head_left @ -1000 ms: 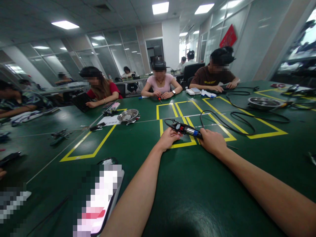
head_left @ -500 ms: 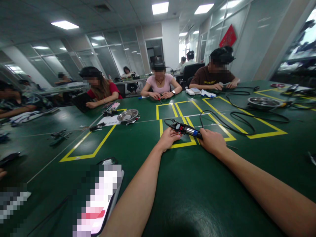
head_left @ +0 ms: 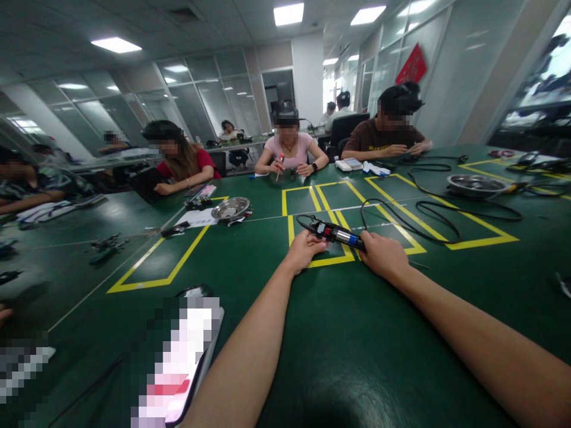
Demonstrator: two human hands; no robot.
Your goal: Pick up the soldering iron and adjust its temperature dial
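Between my two hands lies a long black handheld device (head_left: 346, 236) with its inner parts exposed: a silver cylinder, a blue band and small red and white pieces. My right hand (head_left: 384, 252) is closed around its right end. At the left end, my left hand (head_left: 305, 252) grips it with bent fingers, and a thin black wire loops out just above them. A black cable (head_left: 439, 221) runs from near my right hand across the table in wide loops. Part of the device is hidden by my fingers.
Yellow tape outlines (head_left: 484, 242) mark the green table (head_left: 339, 345). A metal bowl (head_left: 230, 209) stands left, another metal bowl (head_left: 476, 185) right. A phone (head_left: 187, 362) is beside my left forearm. Across sits a person (head_left: 292, 148) holding a red-handled tool (head_left: 280, 163); other people work nearby.
My hands and the device have hardly moved. The person across has raised a hand with the red-handled tool. At the far left edge, a dark object has shifted left.
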